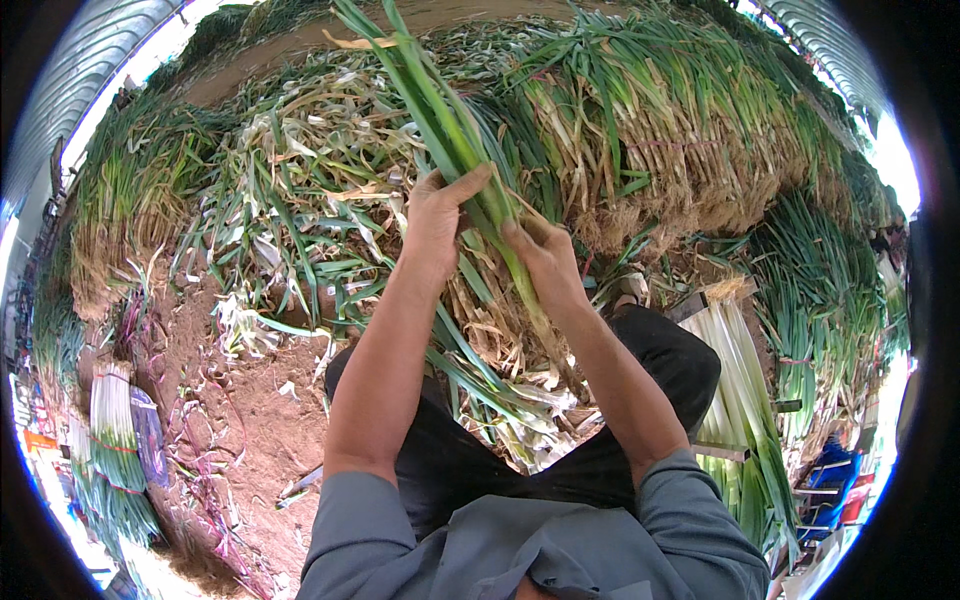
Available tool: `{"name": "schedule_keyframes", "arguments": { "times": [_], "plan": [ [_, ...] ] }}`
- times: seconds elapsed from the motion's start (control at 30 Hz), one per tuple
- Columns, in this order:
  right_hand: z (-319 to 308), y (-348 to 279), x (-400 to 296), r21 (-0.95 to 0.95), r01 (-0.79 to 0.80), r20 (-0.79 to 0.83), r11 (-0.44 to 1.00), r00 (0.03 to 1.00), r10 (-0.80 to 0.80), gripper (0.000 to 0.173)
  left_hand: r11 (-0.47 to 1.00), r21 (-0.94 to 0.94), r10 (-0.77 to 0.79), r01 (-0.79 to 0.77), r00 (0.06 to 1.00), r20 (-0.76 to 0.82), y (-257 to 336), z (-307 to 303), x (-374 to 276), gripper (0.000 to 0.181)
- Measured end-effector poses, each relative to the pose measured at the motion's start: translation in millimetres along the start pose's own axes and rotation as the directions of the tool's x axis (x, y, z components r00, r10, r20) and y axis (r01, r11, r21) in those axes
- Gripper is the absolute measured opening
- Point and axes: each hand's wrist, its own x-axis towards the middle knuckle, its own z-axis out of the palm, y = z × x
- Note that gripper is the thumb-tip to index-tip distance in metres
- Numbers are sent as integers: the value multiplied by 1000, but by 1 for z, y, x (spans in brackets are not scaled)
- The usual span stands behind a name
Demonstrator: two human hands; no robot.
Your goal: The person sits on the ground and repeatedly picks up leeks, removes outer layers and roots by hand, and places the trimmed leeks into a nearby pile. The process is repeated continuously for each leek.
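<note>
Both my hands are on one long green onion stalk point(517, 274), held slantwise in front of me. My left hand point(441, 214) grips it around the green leaves, thumb laid across them. Lower down, my right hand point(547, 255) holds the stalk with thumb and fingers. The leaves point(439, 105) spread up and away from me, one dry and yellowed. The stalk's brownish root end point(562, 360) points down between my knees. Beneath it lie untrimmed onions point(480, 300) and pale peeled leaves point(536, 427).
Untrimmed bundles point(675, 142) with roots stand at the far right. Stripped leaves point(322, 150) heap ahead. Cleaned white-stemmed onions point(731, 360) rest on a metal rack point(724, 450) beside my right knee. Tied clean bundles point(116, 435) and pink twine point(202, 420) lie on the soil at left.
</note>
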Motion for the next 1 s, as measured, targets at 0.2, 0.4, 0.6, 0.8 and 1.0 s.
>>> {"name": "schedule_keyframes", "arguments": {
  "times": [0.2,0.4,0.6,0.8,1.0],
  "plan": [
    [19,9,20,105,92,-141,990,987,-77,32,982,119,151,-145,988,-41,-16,-1,5,31],
    [20,6,25,226,17,-121,974,993,11,36,994,93,53,-50,998,-20,-11,9,-3,24],
    [33,8,28,520,-32,-201,854,967,158,37,998,-29,57,-59,996,-72,-19,1,3,22],
    [54,5,33,665,32,-308,746,922,236,37,962,-214,152,-167,985,-86,-19,8,3,27],
    [28,65,19,543,-248,-393,802,770,503,45,924,-308,123,-226,940,-319,31,-17,6,36]
  ]
}}
